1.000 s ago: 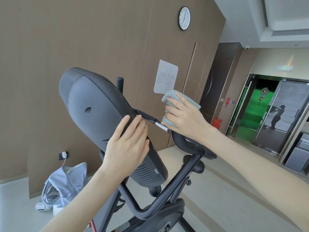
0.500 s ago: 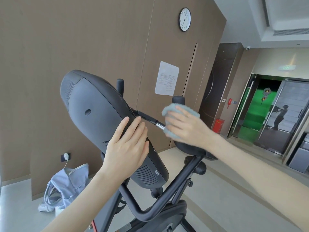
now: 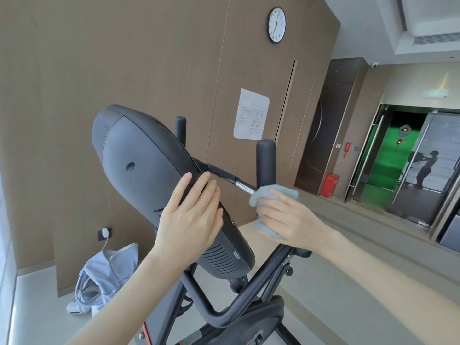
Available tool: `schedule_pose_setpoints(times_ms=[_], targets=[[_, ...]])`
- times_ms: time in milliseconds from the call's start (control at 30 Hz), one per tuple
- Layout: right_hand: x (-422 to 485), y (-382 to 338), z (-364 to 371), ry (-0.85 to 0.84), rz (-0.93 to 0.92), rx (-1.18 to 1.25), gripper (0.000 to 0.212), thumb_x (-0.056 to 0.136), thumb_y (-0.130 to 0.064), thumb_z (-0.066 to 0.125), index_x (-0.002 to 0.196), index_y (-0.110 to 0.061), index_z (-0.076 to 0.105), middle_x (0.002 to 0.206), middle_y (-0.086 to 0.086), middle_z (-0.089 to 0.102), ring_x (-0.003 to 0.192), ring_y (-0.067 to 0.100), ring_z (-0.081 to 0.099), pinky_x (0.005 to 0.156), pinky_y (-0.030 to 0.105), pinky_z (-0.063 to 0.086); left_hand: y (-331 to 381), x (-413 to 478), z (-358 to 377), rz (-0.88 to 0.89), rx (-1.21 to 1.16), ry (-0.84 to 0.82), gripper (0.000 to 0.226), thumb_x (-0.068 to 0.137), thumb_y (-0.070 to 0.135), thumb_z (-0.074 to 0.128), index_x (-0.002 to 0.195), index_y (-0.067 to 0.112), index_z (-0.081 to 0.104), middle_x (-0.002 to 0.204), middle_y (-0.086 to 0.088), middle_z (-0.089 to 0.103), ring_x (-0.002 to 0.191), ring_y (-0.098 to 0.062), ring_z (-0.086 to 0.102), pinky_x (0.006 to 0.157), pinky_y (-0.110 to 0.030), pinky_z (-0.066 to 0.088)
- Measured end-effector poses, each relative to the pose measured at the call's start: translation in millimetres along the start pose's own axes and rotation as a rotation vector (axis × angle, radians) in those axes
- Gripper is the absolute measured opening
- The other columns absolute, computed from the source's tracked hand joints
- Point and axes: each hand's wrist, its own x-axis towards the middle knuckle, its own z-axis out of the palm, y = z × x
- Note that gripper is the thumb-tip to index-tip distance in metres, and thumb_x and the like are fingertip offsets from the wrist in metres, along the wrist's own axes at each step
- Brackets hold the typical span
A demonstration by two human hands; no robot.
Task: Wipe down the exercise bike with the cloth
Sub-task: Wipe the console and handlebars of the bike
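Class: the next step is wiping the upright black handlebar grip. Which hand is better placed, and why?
The right hand: it holds the cloth at the base of the handlebar grip. The left hand lies flat on the bike's console, with no cloth.

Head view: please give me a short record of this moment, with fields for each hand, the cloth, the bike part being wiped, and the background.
left hand: flat on the black console housing, holding nothing
right hand: holds the cloth
cloth: light blue-grey, bunched, pressed on the handlebar at its base
handlebar: black, upright grip
background: wall clock, paper notice
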Motion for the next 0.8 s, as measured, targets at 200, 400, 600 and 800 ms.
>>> schedule_pose_setpoints(times_ms=[200,400,600,800], targets=[[41,59,-21,0.242,0.457,0.084,0.031,0.096,-0.025,0.057,0.107,0.001,0.069,0.121,0.021,0.062,0.122,0.035,0.048,0.104,0.057,0.037,2,0,1,-0.010,0.001,0.004,0.036,0.098,0.025,0.044,0.112,0.002,0.068,0.119,-0.010,0.066,0.129,-0.028,0.050,0.119,-0.045,0.017],[56,16,2,0.114,0.886,0.690,0.055,0.094,-0.038,0.042,0.146,-0.025,0.030,0.159,0.006,0.002,0.143,0.009,0.008,0.111,0.024,0.024,3,0,2,-0.013,0.008,0.007,0.037,0.098,0.025,0.044,0.112,0.001,0.068,0.119,-0.011,0.066,0.130,-0.028,0.047,0.119,-0.046,0.016],[21,-22,-1,0.009,0.941,0.681,0.061,0.095,-0.031,0.038,0.151,-0.016,0.017,0.156,0.012,0.022,0.128,0.019,0.042,0.099,0.017,0.027,4,0,-1,-0.013,0.006,-0.014,0.039,0.099,0.026,0.042,0.114,0.000,0.068,0.120,-0.012,0.066,0.129,-0.030,0.051,0.119,-0.047,0.017],[-14,-21,-18,0.010,0.879,0.738,0.055,0.097,-0.019,0.046,0.148,-0.011,0.028,0.145,-0.005,0.037,0.126,0.010,0.046,0.105,0.012,0.027,5,-1,0,-0.018,0.002,-0.007,0.039,0.099,0.026,0.042,0.113,0.000,0.069,0.120,-0.013,0.066,0.128,-0.032,0.052,0.119,-0.048,0.017]])
